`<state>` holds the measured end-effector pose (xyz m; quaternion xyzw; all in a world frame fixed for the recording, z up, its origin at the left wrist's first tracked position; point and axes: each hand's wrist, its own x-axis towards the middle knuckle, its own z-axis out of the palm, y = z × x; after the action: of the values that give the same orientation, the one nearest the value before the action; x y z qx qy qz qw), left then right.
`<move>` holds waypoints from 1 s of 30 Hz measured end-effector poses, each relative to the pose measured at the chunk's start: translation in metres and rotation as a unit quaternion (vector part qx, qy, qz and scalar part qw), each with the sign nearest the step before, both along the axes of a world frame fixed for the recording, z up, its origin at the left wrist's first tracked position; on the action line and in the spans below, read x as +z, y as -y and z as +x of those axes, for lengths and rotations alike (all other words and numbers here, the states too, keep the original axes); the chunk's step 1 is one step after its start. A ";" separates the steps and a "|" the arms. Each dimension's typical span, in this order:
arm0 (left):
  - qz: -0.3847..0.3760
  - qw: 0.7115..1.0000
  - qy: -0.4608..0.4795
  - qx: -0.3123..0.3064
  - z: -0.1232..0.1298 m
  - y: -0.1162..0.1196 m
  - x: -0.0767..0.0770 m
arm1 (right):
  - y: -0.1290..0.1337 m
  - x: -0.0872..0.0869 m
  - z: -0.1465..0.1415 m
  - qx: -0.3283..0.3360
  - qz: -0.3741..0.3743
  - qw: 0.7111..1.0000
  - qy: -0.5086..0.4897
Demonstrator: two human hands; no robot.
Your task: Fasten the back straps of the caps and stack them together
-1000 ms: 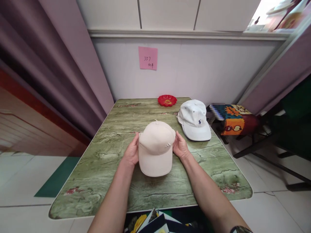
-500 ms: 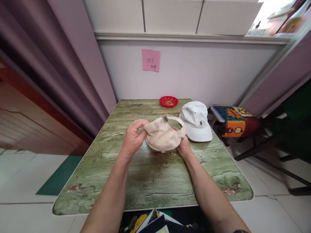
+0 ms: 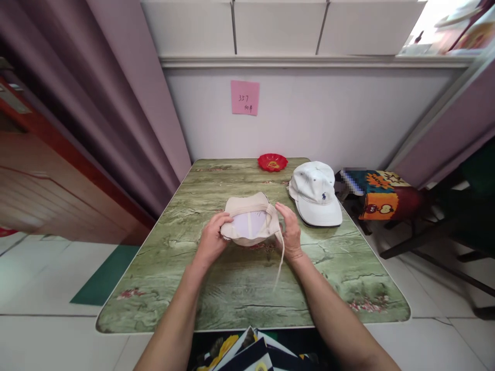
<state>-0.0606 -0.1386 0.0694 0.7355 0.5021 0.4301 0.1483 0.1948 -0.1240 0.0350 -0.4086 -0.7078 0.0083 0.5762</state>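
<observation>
Between my two hands is a cream baseball cap (image 3: 247,205), tipped so that its pale inside faces me and its brim points away. My left hand (image 3: 213,238) grips the cap's left edge, fingers over the rim. On the other side my right hand (image 3: 290,231) holds the right edge, its thumb hidden or hard to make out. A thin strap hangs down from the cap near my right hand. Just to the right, a white cap (image 3: 314,188) with a small dark emblem rests on the table, brim toward me.
The green wood-patterned table (image 3: 240,304) stands against a pale wall. A red scalloped dish (image 3: 273,162) sits at its back edge. A pink note (image 3: 245,98) is stuck on the wall. Right of the table is a stool with a colourful cover (image 3: 382,196).
The cream cap has turned in my hands, so its inside now shows and a strap dangles. Both hands have shifted their hold along its edges. The white cap stays put.
</observation>
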 end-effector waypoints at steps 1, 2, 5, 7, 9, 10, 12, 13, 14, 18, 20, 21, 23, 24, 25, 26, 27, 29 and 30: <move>-0.012 1.000 0.014 -0.008 -0.001 0.002 0.003 | 0.005 0.004 0.000 0.010 0.007 0.999 0.033; -0.028 0.999 0.032 -0.017 -0.002 0.005 0.007 | 0.010 0.008 0.000 0.023 0.012 0.998 0.065; -0.089 0.989 0.101 -0.060 -0.004 0.012 0.016 | 0.027 0.023 0.004 0.076 0.012 0.989 0.129; -0.124 0.976 0.155 -0.087 -0.003 0.015 0.020 | 0.039 0.035 0.005 0.121 0.002 0.983 0.137; -0.155 0.961 0.205 -0.101 0.001 0.018 0.023 | 0.051 0.047 0.002 0.164 -0.010 0.979 0.118; -0.168 0.954 0.225 -0.103 0.004 0.018 0.024 | 0.056 0.052 0.000 0.180 -0.020 0.978 0.101; -0.182 0.946 0.250 -0.096 0.008 0.019 0.028 | 0.065 0.061 -0.007 0.198 -0.059 0.977 0.058; -0.181 0.944 0.260 -0.089 0.010 0.020 0.031 | 0.068 0.065 -0.011 0.200 -0.092 0.975 0.034; -0.177 0.943 0.270 -0.080 0.012 0.021 0.034 | 0.072 0.069 -0.015 0.197 -0.131 0.972 0.010; -0.159 0.942 0.286 -0.069 0.013 0.027 0.045 | 0.076 0.086 -0.031 0.100 -0.270 0.957 -0.046; -0.161 0.945 0.273 -0.078 0.013 0.030 0.048 | 0.074 0.093 -0.035 0.052 -0.306 0.950 -0.019; -0.164 0.946 0.267 -0.081 0.013 0.032 0.048 | 0.072 0.095 -0.036 0.044 -0.317 0.947 -0.002; -0.166 0.948 0.258 -0.081 0.013 0.034 0.047 | 0.067 0.097 -0.036 0.053 -0.320 0.946 0.015; -0.162 0.951 0.250 -0.077 0.013 0.034 0.046 | 0.065 0.098 -0.036 0.061 -0.319 0.946 0.014; -0.154 0.957 0.237 -0.071 0.013 0.035 0.045 | 0.064 0.098 -0.035 0.069 -0.319 0.945 0.010; -0.140 0.963 0.220 -0.063 0.014 0.035 0.044 | 0.062 0.098 -0.035 0.075 -0.324 0.943 0.005; -0.123 0.971 0.200 -0.052 0.014 0.035 0.043 | 0.061 0.099 -0.034 0.076 -0.334 0.939 0.005; -0.085 0.983 0.159 -0.030 0.015 0.035 0.041 | 0.059 0.102 -0.034 0.064 -0.366 0.928 0.023; -0.070 0.987 0.140 -0.023 0.015 0.035 0.040 | 0.058 0.105 -0.035 0.054 -0.378 0.923 0.041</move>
<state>-0.0456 -0.1738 0.1096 0.6670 0.4885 0.4891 0.2781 0.1600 -0.1822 0.1401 -0.5576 -0.6956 0.2898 0.3482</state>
